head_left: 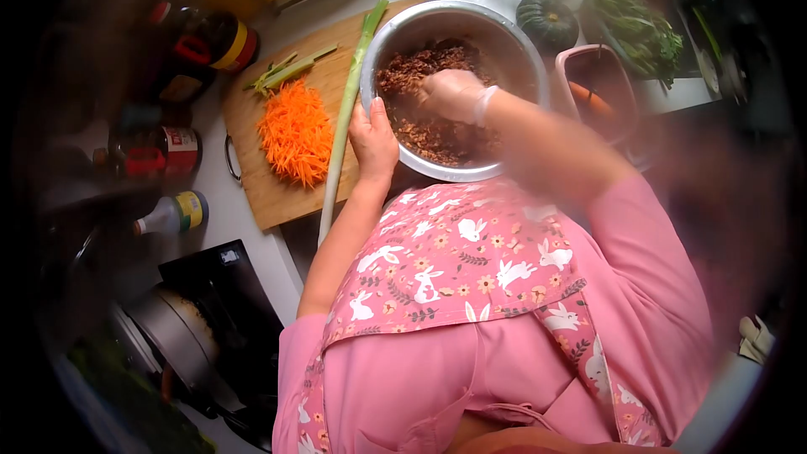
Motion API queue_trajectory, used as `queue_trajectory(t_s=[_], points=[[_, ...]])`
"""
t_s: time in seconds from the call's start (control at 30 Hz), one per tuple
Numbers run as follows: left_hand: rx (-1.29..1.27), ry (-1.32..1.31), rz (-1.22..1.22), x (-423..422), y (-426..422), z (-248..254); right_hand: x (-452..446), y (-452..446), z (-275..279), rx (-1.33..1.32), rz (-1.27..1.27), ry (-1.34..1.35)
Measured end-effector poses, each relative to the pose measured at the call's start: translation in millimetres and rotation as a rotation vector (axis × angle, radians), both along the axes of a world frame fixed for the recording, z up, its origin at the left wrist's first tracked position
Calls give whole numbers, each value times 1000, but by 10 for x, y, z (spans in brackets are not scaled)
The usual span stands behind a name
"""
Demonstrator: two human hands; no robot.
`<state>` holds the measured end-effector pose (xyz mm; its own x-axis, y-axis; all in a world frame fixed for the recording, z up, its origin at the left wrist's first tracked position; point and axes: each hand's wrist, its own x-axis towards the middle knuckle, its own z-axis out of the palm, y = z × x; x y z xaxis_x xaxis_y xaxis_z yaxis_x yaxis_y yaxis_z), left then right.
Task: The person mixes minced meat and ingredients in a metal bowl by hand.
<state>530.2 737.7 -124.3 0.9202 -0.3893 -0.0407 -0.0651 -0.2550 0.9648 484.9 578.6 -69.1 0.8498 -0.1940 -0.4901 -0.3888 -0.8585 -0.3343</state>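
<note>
A large metal mixing bowl [538, 67] stands at the board's right side, holding dark reddish-brown mince [429, 59]. My left hand [372, 139] grips the bowl's left rim, thumb up along the wall. Inside the bowl, my right hand [454, 94] wears a thin clear glove and is curled into the mince; its fingertips are hidden there. A long leek-like green stalk [346, 109] lies just left of my left hand, across the wooden cutting board [269, 206]. Shredded carrot [294, 134] is heaped on the board, with cut green stalks [294, 67] above it.
Dark sauce bottles [227, 46] and a smaller bottle [176, 213] line the left side. A pan [172, 328] sits on the black cooktop [223, 265] at lower left. Right of the bowl are a green squash [546, 21], leafy greens [635, 25] and a pink basin [618, 122] with a carrot.
</note>
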Motion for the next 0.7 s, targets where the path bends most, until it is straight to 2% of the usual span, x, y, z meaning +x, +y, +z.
queue_trajectory(t_s=[0.07, 0.23, 0.33, 0.4, 0.6, 0.7], points=[[-1, -25, -7, -3, 0, -14, -61, -148, -88, 50, -54, -104], [-2, -50, -11, 0, 8, 21, -214, -283, -195, 165, -56, -139], [20, -62, -14, 0, 6, 34, -239, -282, -148, 115, -31, -136], [14, -66, -10, 1, 9, 20, -210, -264, -5, 127, -67, -41], [58, -65, -30, 28, 28, -45, -172, -300, -98, 86, -58, 53], [13, -44, -29, 26, 19, -31, -149, -363, -178, 37, -47, -46]])
